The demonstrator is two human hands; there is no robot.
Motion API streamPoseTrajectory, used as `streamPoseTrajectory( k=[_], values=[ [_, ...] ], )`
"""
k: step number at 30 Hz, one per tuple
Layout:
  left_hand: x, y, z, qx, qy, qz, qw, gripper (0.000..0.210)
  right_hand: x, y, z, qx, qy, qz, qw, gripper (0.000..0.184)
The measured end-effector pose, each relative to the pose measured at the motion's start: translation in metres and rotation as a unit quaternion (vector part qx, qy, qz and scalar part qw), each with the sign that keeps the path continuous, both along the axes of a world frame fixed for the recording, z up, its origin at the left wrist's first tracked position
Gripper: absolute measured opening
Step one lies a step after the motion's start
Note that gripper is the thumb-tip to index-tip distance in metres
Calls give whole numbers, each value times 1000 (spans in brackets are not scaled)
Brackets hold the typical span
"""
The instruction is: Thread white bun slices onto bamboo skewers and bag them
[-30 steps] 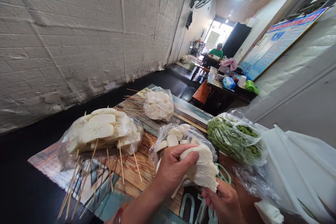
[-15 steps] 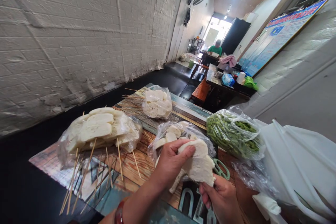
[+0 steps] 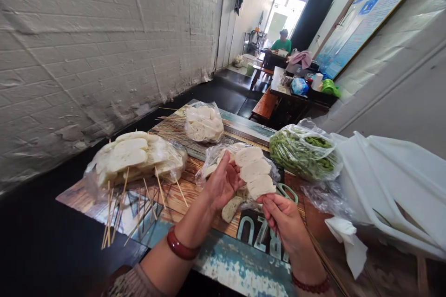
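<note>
My right hand (image 3: 280,216) is closed, pinching the lower end of a skewer of white slices (image 3: 254,171). Three thin, oval, spongy-looking slices overlap in a row on it, and the stick itself is mostly hidden. Beside them, my left hand (image 3: 223,183) is open with its palm turned up, its fingertips close to the slices' left edge; whether they touch is hard to tell. Behind lies a clear bag of white pieces (image 3: 209,170), partly covered by the hands. One loose piece (image 3: 231,209) rests on the table below. Green-handled scissors (image 3: 288,192) show just past the slices.
Bagged skewered slices (image 3: 128,160) lie at the left, their sticks overhanging the table edge. Another skewered bundle (image 3: 204,123) sits farther back. At the right are a bag of green strips (image 3: 303,153), white containers (image 3: 390,181) and a crumpled tissue (image 3: 348,241). A person in green (image 3: 282,45) sits far back.
My left hand has let go of the slices and opened beside them. My right hand has lifted the skewer, and the slices now lie fanned in a row. The view has shifted slightly.
</note>
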State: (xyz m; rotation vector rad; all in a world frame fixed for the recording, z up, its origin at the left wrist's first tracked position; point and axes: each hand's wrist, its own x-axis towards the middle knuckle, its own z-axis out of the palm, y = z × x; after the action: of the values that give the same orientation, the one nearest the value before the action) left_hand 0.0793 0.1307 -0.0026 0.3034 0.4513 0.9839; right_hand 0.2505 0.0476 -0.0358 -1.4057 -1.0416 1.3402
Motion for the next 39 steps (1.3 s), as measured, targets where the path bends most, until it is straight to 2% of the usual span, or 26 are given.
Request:
streamPoseTrajectory(
  k=[3, 8, 14, 16, 22, 27, 39],
  values=[
    [5, -3, -4, -10, -4, 0, 1000, 43, -5, 0, 1, 6, -2, 21, 1000, 48],
    [10, -4, -11, 26, 31, -8, 999, 33, -8, 0, 1, 11, -38, 63, 997, 51],
    [3, 5, -8, 34, 71, 76, 994, 21, 6, 1, 0, 75, -134, 101, 983, 43],
    [2, 5, -8, 31, 73, 80, 994, 20, 7, 1, 0, 88, -162, 112, 977, 40],
    [6, 3, -18, 60, 66, 64, 994, 33, 3, -1, 0, 118, -220, 88, 964, 36],
    [6, 5, -21, 63, 39, 51, 996, 39, 1, -1, 2, 125, -228, 81, 962, 37],
    [8, 1, -14, 54, 39, 47, 997, 29, -3, 0, 4, 140, -226, 62, 962, 38]
  ],
)
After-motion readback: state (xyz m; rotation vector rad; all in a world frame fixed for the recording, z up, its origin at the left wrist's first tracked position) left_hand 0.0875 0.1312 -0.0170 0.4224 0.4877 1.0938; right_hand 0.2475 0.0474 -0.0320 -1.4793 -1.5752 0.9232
